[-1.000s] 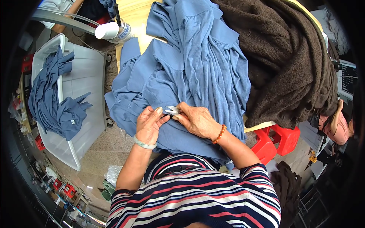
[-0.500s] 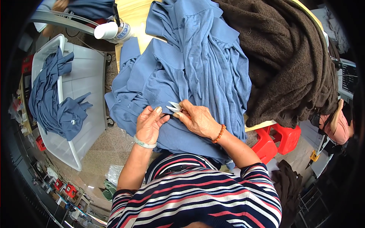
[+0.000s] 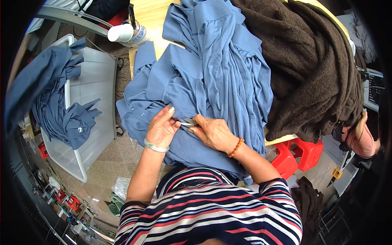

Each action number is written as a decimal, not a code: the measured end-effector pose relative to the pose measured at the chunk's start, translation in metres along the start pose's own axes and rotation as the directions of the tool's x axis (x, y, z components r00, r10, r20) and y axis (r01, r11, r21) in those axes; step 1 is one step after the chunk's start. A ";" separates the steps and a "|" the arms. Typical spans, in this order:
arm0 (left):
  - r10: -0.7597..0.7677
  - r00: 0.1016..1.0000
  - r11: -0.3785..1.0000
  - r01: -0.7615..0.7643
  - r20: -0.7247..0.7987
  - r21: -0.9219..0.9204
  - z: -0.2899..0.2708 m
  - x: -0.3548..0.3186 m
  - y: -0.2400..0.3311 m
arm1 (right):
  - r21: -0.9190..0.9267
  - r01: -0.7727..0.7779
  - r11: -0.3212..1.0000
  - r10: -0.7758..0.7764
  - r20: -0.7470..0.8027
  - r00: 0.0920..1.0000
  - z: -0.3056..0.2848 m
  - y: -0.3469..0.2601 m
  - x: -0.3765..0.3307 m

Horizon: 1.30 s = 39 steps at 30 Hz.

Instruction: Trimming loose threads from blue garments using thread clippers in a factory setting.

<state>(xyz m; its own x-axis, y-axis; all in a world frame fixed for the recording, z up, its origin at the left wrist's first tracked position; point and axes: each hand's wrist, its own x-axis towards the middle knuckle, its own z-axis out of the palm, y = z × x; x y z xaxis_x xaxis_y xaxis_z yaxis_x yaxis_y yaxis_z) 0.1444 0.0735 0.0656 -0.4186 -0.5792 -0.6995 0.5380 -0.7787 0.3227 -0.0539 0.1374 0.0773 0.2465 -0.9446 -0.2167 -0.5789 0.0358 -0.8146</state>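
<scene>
**Snips at a blue garment edge, cloth held taut**

Blue garment (image 3: 204, 94) lies spread over the near edge of the counter (image 3: 153, 16), its buttoned part hanging toward the person at 6 o'clock. Left hand (image 3: 162, 127) rests on the fabric, fingers curled, thumb and forefinger pinching a fold, apparently to keep the cloth tight at the working point. Right hand (image 3: 213, 132) closes around small metal snips (image 3: 188, 121), blades pointing to 9 o'clock at the pinched fold, just beside the left fingertips. Whether the blades are parted cannot be told.

Brown knit pile (image 3: 310, 69) sits at 2 o'clock, touching the blue garment. White plastic bin (image 3: 98, 102) at 9 o'clock, beside the counter, holds more blue garments (image 3: 61, 110). White cup (image 3: 120, 32) stands at 11 o'clock.
</scene>
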 end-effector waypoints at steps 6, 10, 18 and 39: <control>0.195 0.980 0.981 -0.194 -0.039 0.016 0.003 -0.009 0.000 | 0.115 -0.018 0.993 0.020 -0.016 1.000 -0.011 -0.008 0.005; 0.213 0.975 0.977 -0.211 -0.057 0.034 0.009 -0.019 0.002 | 0.106 0.011 0.994 -0.002 -0.084 0.997 -0.011 -0.015 0.019; 0.185 0.981 0.982 -0.182 -0.064 0.052 0.009 -0.021 0.002 | 0.025 0.062 0.998 -0.060 -0.060 0.996 -0.005 -0.018 0.032; 0.205 0.978 0.976 -0.203 -0.027 0.075 0.013 -0.020 -0.001 | 0.057 0.086 0.995 -0.080 -0.098 0.992 -0.004 -0.018 0.033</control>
<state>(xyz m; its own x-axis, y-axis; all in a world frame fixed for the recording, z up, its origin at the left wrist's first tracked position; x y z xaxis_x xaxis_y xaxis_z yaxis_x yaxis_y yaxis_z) 0.1426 0.0824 0.0875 -0.2796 -0.7199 -0.6353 0.5549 -0.6611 0.5050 -0.0388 0.1042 0.0871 0.2151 -0.9718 -0.0968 -0.5099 -0.0272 -0.8598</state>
